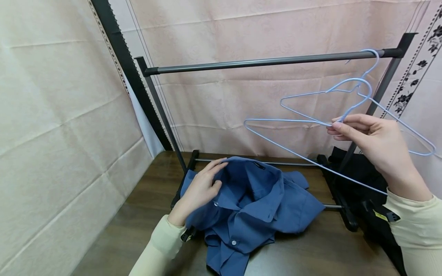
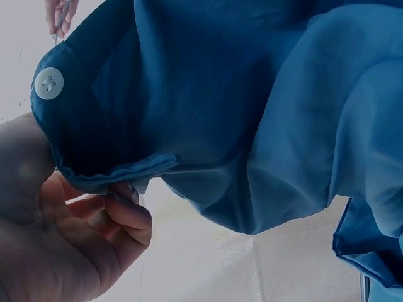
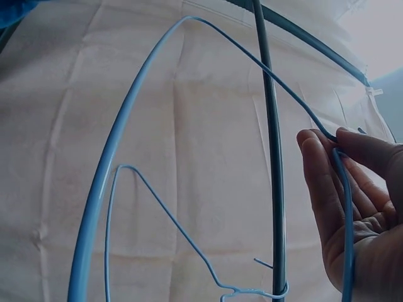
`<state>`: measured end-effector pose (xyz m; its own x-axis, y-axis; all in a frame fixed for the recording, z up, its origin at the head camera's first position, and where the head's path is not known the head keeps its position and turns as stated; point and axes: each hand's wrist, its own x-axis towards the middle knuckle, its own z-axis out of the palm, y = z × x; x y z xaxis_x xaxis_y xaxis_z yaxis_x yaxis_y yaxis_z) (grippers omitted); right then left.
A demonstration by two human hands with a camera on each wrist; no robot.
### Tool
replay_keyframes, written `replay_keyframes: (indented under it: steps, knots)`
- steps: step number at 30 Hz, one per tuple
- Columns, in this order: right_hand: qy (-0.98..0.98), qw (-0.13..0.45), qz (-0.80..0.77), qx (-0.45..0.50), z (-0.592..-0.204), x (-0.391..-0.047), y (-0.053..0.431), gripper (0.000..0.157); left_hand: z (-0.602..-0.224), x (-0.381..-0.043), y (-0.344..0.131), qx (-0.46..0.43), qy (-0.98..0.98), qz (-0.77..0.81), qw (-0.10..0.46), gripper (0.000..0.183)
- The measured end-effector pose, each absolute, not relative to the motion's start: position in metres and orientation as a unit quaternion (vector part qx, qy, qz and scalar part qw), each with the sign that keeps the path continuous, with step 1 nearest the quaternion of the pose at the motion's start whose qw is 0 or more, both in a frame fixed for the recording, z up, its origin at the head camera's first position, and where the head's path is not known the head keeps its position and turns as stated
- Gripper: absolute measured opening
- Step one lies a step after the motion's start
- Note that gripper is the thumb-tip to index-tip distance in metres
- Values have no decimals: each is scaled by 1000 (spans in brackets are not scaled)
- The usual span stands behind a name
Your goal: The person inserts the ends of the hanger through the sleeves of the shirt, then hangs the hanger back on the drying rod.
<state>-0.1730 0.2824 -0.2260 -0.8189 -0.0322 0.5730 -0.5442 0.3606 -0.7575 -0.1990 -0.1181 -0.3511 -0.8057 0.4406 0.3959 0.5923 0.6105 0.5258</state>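
Note:
My left hand (image 1: 202, 188) holds the edge of a blue button-up shirt (image 1: 297, 211) at its opened collar. In the left wrist view, the curled fingers (image 2: 129, 214) pinch the collar edge from below, beside a white button (image 2: 49, 83). The shirt is bunched, collar up, over the wooden table. Between thumb and fingertips, my right hand (image 1: 383, 149) pinches a light blue wire hanger (image 1: 370, 94) just under its hook. One arm of this hanger reaches left above the shirt; in the right wrist view its wire (image 3: 116, 138) stands large and close.
A black garment rack stands on the table (image 1: 138, 214), its top rod (image 1: 262, 62) running across. A second light blue hanger (image 1: 378, 57) hangs near the rod's right end. Black cloth (image 1: 362, 176) lies at the rack's right foot. Pale curtains (image 1: 62, 126) enclose the back and left.

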Motion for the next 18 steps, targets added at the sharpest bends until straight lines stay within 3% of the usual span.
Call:
replay_keyframes:
  steps: [8, 18]
  knots:
    - [-729, 207, 611, 228, -231, -169, 279, 14, -350, -200, -118, -290, -891, -330, 113, 55]
    - [-815, 182, 504, 221, -245, -160, 275, 18, -347, -201, -119, -297, -890, -325, 115, 56]
